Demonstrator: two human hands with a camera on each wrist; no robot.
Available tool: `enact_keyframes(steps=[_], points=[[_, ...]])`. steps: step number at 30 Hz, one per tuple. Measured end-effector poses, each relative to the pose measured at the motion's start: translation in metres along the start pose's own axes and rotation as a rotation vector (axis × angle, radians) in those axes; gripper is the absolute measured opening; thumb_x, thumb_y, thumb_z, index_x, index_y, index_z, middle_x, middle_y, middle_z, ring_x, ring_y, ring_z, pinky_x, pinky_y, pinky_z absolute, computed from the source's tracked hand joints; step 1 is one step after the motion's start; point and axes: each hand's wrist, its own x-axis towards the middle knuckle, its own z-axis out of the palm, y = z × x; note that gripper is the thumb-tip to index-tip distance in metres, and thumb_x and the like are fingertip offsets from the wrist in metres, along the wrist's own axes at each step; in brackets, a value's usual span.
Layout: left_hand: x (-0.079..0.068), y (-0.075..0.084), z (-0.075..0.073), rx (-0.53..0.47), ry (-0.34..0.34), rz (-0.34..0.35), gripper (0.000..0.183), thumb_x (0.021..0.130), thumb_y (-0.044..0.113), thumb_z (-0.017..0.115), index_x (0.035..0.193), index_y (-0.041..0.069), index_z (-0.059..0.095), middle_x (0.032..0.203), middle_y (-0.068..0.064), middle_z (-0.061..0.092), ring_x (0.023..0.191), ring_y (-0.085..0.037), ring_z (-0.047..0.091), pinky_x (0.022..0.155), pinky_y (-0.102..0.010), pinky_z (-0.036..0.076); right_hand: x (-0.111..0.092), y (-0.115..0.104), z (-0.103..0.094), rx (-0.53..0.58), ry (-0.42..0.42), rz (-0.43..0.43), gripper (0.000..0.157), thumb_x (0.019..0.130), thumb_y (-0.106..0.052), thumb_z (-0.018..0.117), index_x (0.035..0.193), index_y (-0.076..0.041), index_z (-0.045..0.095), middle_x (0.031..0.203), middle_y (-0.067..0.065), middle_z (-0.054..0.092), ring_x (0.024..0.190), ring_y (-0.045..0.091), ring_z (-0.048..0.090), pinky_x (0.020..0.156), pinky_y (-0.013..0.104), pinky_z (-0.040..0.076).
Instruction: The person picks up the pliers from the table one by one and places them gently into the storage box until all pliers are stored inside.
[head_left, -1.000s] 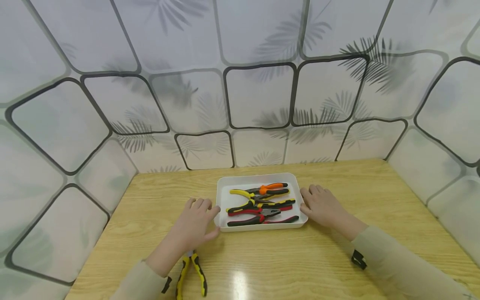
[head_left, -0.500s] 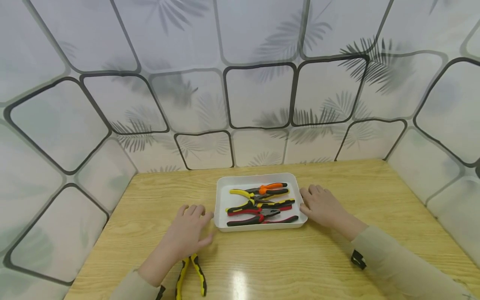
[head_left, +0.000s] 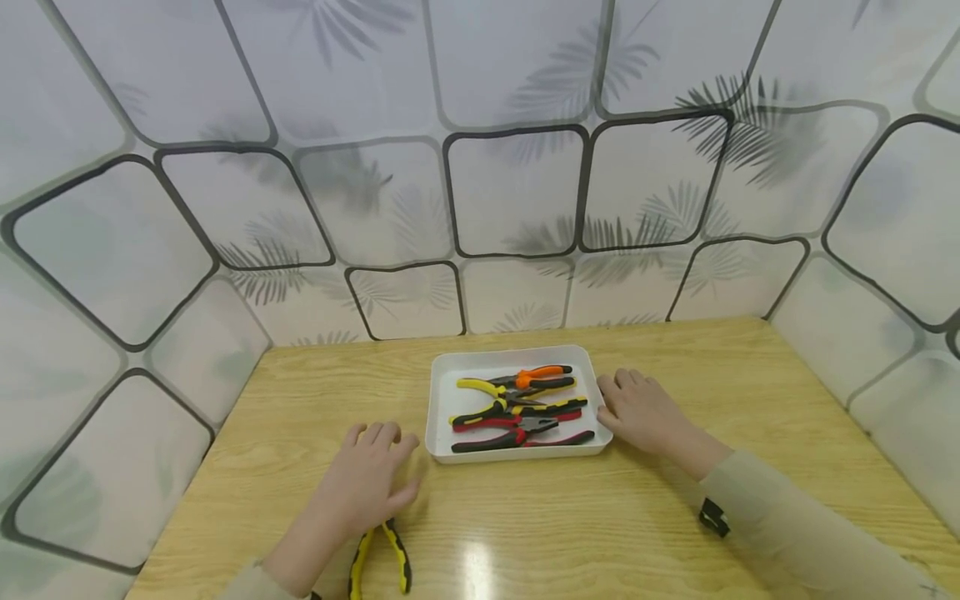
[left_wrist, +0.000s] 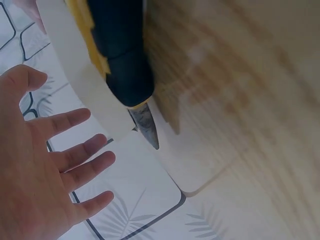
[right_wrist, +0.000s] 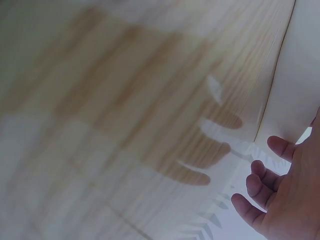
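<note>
My left hand (head_left: 360, 479) is held with spread, relaxed fingers to the left of the white tray (head_left: 444, 367), apart from it and holding nothing. Just below that hand lie pliers with yellow-and-black handles (head_left: 397, 554); the hand hides their head in the head view. The left wrist view shows the same pliers (left_wrist: 125, 60), with a pointed metal tip, beside the spread fingers. My right hand (head_left: 641, 414) rests by the tray's right side, its fingertips at the rim. In the right wrist view the fingers are loosely bent near the tray wall (right_wrist: 295, 75).
Inside the tray lie several pliers: orange-and-black pliers (head_left: 534, 377) at the back, yellow-and-black pliers (head_left: 491, 410) in the middle, and red-and-black pliers (head_left: 506, 440) in front. A wooden table (head_left: 562, 533) spreads beneath, bounded by a patterned cloth wall (head_left: 517, 200).
My left hand has drawn back from the tray's left edge, leftward and toward me, over the loose pliers. My right hand and the tray have stayed in place.
</note>
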Motion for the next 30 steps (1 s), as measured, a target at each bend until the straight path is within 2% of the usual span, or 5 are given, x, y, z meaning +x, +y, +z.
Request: enact_keyframes(steps=[9, 18, 26, 30], points=[[-0.015, 0.002, 0.006, 0.039, 0.007, -0.018, 0.047, 0.090, 0.047, 0.071, 0.125, 0.015, 0.067, 0.112, -0.007, 0.065, 0.113, -0.030, 0.064, 0.107, -0.057, 0.047, 0.000, 0.001, 0.002, -0.011, -0.009, 0.004, 0.015, 0.098, -0.026, 0.054, 0.096, -0.012, 0.048, 0.085, 0.005, 0.041, 0.075, 0.020, 0.036, 0.064, 0.032, 0.029], [-0.033, 0.000, 0.008, 0.042, 0.014, -0.054, 0.047, 0.088, 0.047, 0.074, 0.124, 0.016, 0.068, 0.108, -0.005, 0.063, 0.107, -0.028, 0.063, 0.104, -0.056, 0.048, 0.001, 0.000, 0.000, -0.006, 0.003, 0.001, 0.016, 0.097, -0.026, 0.058, 0.095, -0.012, 0.050, 0.083, 0.004, 0.041, 0.073, 0.019, 0.036, 0.064, 0.032, 0.028], [-0.046, 0.001, 0.003, 0.035, -0.039, -0.089, 0.046, 0.089, 0.049, 0.076, 0.121, 0.018, 0.068, 0.107, -0.002, 0.061, 0.107, -0.025, 0.062, 0.104, -0.056, 0.048, 0.001, 0.000, -0.001, -0.007, 0.004, -0.006, 0.017, 0.097, -0.027, 0.057, 0.095, -0.013, 0.049, 0.084, 0.004, 0.041, 0.073, 0.019, 0.035, 0.064, 0.031, 0.028], [-0.050, 0.002, 0.002, 0.022, -0.049, -0.105, 0.051, 0.089, 0.050, 0.075, 0.126, 0.015, 0.070, 0.111, -0.004, 0.064, 0.109, -0.027, 0.063, 0.104, -0.057, 0.048, 0.000, 0.000, -0.001, -0.009, 0.005, -0.002, 0.016, 0.097, -0.026, 0.058, 0.095, -0.013, 0.049, 0.083, 0.004, 0.041, 0.073, 0.019, 0.035, 0.064, 0.031, 0.027]])
